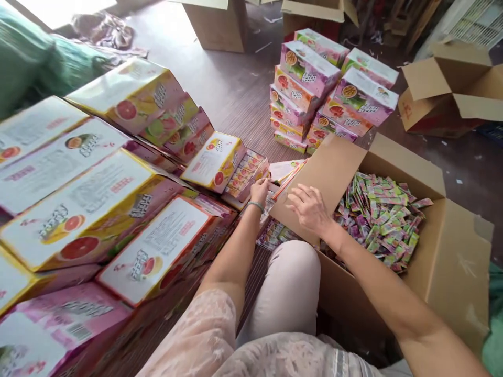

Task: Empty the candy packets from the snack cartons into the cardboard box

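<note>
My left hand (260, 192), with a dark band at the wrist, has its fingertips pinched together beside an open fruit-printed box (250, 172) packed with small orange-pink packets. What sits in that pinch is too small to make out. Over the flap (334, 165) of a large carton, my right hand (310, 210) hovers with bent fingers apart and nothing visible in them. Whether it touches the flap I cannot tell. Many green and purple sachets (387, 214) fill the carton. Between my hands lies a partly hidden printed box (285, 170), with more sachets (275, 233) below.
Stacked fruit-printed boxes (90, 204) crowd the left side. Another stack (310, 78) stands on the floor ahead. An open brown carton (448, 89) is at the right, and a tall carton (216, 26) stands at the back. Green sacks (35, 63) lie far left.
</note>
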`<state>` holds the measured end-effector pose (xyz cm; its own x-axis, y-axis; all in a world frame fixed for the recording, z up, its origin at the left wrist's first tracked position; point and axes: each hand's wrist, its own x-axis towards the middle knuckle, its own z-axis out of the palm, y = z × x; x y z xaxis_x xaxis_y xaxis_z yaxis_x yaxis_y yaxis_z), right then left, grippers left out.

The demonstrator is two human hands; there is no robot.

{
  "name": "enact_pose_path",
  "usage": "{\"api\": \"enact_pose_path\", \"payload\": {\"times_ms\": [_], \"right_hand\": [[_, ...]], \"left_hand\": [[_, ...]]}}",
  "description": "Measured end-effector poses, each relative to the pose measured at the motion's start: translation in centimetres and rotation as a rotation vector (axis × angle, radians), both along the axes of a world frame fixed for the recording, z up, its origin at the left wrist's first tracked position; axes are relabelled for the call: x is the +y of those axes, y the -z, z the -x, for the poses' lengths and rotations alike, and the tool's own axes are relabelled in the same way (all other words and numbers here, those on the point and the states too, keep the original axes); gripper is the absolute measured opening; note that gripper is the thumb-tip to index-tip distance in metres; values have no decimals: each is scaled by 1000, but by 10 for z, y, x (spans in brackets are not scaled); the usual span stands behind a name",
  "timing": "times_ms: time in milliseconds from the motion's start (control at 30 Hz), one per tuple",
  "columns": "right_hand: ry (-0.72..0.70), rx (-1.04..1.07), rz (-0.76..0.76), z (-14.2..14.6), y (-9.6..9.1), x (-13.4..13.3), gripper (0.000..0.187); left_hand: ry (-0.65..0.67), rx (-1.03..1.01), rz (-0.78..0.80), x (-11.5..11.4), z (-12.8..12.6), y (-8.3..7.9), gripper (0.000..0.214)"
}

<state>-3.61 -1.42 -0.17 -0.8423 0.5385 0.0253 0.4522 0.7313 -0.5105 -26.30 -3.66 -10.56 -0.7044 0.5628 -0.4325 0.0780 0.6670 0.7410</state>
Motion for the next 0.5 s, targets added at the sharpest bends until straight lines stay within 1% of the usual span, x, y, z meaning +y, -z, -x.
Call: {"api": "enact_pose_path", "payload": {"times_ms": [67,133,200,233,300,367,433,500], "right_hand": [[-60,-61,17,32,7,17,39],[-116,-170,57,55,15,30,39],[-145,-264,85,65,19,38,36],[-146,-267,74,63,17,41,34],[-124,-152,-12,46,7,41,36],[-74,60,-138,12,-11,39,40],[-4,240,-233,-28,-31,35,42],[74,349,-293,-64,-47,26,38]], "left_hand": [[3,-69,-9,2,12,3,43],[43,-99,-7,6,19,6,43],[113,-96,11,11,19,11,44],[158,-91,31,14,17,14,45],[255,-90,84,18,9,22,50],[329,-99,139,22,-2,32,61],[347,-104,176,26,-13,40,73],[320,-116,198,30,-19,44,74]]}}
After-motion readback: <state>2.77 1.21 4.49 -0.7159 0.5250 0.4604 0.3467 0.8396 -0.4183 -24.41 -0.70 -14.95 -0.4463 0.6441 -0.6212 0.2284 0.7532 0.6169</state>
